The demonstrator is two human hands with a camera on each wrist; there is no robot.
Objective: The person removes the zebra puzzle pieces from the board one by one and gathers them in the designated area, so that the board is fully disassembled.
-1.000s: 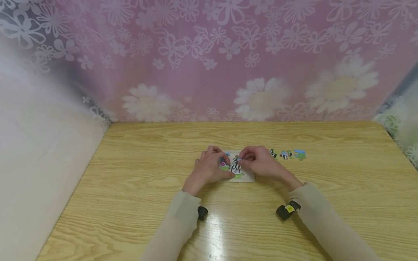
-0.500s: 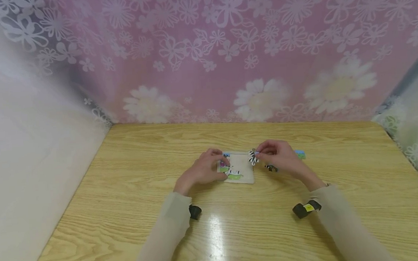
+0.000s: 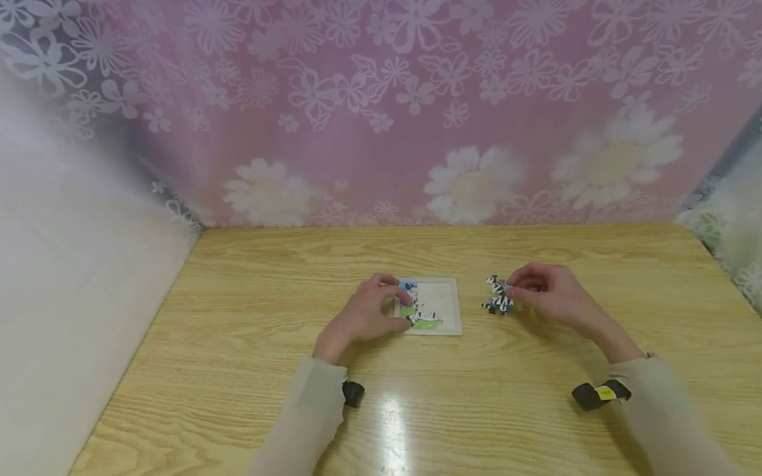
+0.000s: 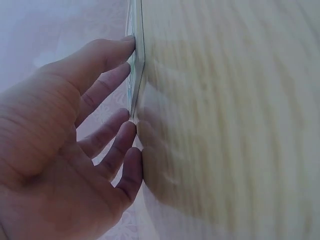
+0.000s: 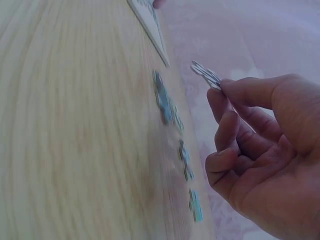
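Note:
A small square puzzle board (image 3: pixel 449 310) lies on the table, with printed pieces in its left and lower parts and a bare cream area at upper right. My left hand (image 3: pixel 361 317) rests at the board's left side; its thumb and a finger touch the board, while other fingertips (image 4: pixel 132 165) touch the tabletop. To the right, my right hand (image 3: pixel 554 296) pinches a black-and-white striped puzzle piece (image 5: pixel 206 75) between thumb and forefinger. That piece is raised above several loose puzzle pieces (image 5: pixel 162 102) on the table, partly covering them in the head view.
Loose pieces, including a light blue-green one (image 5: pixel 195 205), lie in a row right of the board. The wood-grain table (image 3: pixel 233 396) meets a pink flowered cloth (image 3: pixel 361 143) behind and a white covering (image 3: pixel 57 253) at left.
My right hand has moved right, off the board, carrying the striped piece over the loose ones. My left hand has shifted slightly left and stays at the board.

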